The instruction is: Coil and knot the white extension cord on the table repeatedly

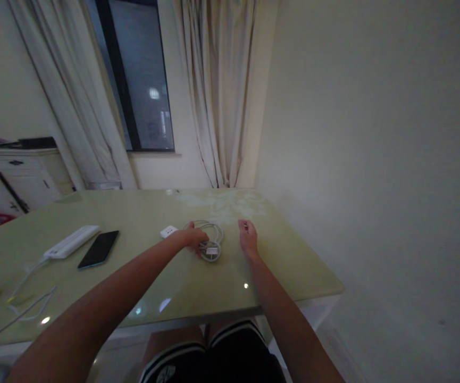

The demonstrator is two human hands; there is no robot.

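holding coiled cable (210, 246), left hand (193, 237) sits inside tabletop (222, 284) edges; right hand (248, 238) has room, grip unclear.

Pale curtains (226, 96) (dark window (144, 80) between)

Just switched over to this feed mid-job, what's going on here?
A person is seated at a glossy pale-green table. Their left hand is on a coil of pale, thin cable, though how firmly it grips is hard to tell. The right hand is curled beside the coil, apart from it; whether it holds anything is unclear. A white, boxy socket block lies near the left hand, and a black, flat, rectangular phone lies farther left.
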